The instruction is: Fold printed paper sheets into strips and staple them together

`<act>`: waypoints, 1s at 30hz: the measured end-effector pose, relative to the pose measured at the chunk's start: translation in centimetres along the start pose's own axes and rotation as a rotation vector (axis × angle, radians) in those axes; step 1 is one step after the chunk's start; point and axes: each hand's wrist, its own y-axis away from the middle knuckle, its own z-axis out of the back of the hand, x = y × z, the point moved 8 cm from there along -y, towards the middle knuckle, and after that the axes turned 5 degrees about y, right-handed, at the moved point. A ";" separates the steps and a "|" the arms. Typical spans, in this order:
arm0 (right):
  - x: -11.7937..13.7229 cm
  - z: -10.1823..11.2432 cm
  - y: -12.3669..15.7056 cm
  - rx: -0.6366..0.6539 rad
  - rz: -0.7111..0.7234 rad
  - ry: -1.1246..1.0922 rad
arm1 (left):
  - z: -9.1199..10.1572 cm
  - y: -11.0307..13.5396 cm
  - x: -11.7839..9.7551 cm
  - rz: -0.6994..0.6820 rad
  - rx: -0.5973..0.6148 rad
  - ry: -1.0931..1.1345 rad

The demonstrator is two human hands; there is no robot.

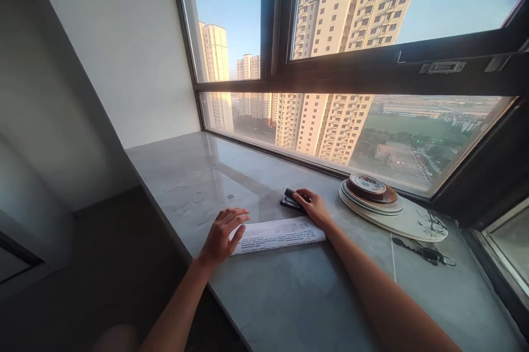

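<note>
A: State of the hands?
B: Left hand (227, 231), left of centre: open, fingers slightly bent, over the left end of the printed paper (281, 235). Firmness of contact: cannot tell. Right hand (314, 207), right of centre: fingers closed over the right end of the black stapler (290, 201).
A: Position of the paper?
B: A strip across the lower middle of the frame, on the grey surface (289, 291). Stapler just beside its upper edge.
A: Main risk?
B: Slippage, in my judgement. Paper looks folded; its layers could shift or spring apart. Likely cause: light pressure, applied at the left end only.
A: Second?
B: A pinched fingertip, should the stapler shut with one inside its mouth.
A: Third?
B: Right forearm (367, 275) passes near the stack of plates (370, 206), right of frame. A wide outward swing could knock it.
</note>
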 end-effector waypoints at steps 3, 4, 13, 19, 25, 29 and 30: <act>0.2 -0.4 0.2 0.038 0.035 0.107 | -1.7 0.1 -1.2 -0.036 0.182 0.003; 0.1 -0.4 0.2 0.033 0.036 0.136 | -2.1 0.0 -1.2 -0.029 0.227 -0.004; -3.7 4.6 1.6 -0.393 -0.280 0.075 | -1.8 0.0 -1.2 -0.002 0.167 -0.012; -5.0 8.5 6.2 -0.564 -0.411 0.079 | -2.4 0.4 -1.2 0.004 0.221 0.007; 1.2 8.9 12.0 -0.700 -0.094 -0.083 | -3.9 0.1 1.0 0.119 0.212 -0.011; 7.2 5.0 12.0 -0.476 0.128 0.020 | -4.0 0.1 1.4 0.145 0.193 -0.014; 8.6 3.9 11.7 -0.426 0.185 0.055 | -4.0 0.2 1.4 0.150 0.194 -0.016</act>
